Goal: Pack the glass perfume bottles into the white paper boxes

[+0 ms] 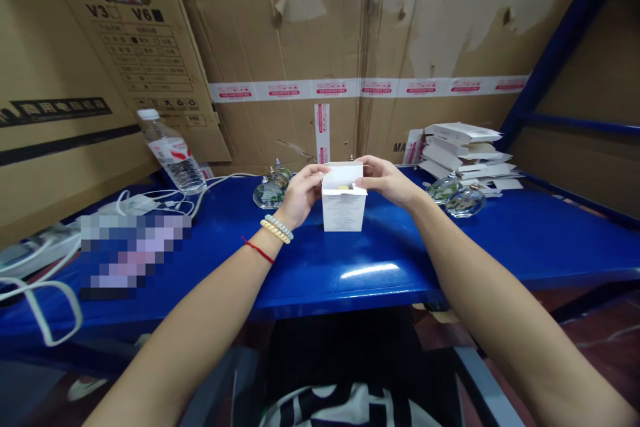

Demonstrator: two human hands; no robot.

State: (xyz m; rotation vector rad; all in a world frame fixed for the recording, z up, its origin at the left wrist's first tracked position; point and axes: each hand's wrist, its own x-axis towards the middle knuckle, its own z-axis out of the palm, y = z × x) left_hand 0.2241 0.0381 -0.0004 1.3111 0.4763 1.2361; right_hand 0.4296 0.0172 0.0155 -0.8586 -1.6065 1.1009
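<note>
A small white carton (344, 212) stands upright on the blue table in front of me, its top lid flap raised. Something yellowish shows inside the opening, too little of it to name. My left hand (303, 195) grips the left edge of the raised flap between thumb and fingers. On the other side, my right hand (386, 180) holds the flap's right edge, thumb at the front and fingers behind. Several clear glass bottles (270, 192) with pointed metal tops stand just left of my left hand. More such glass bottles (465, 201) are to the right, beyond my right wrist.
Flattened white cartons (465, 153) are stacked at the back right of the blue table (300, 280). A water bottle (173, 153) leans at the back left, near white cables (50, 287) and a power strip. Large cardboard sheets (290, 27) wall the back.
</note>
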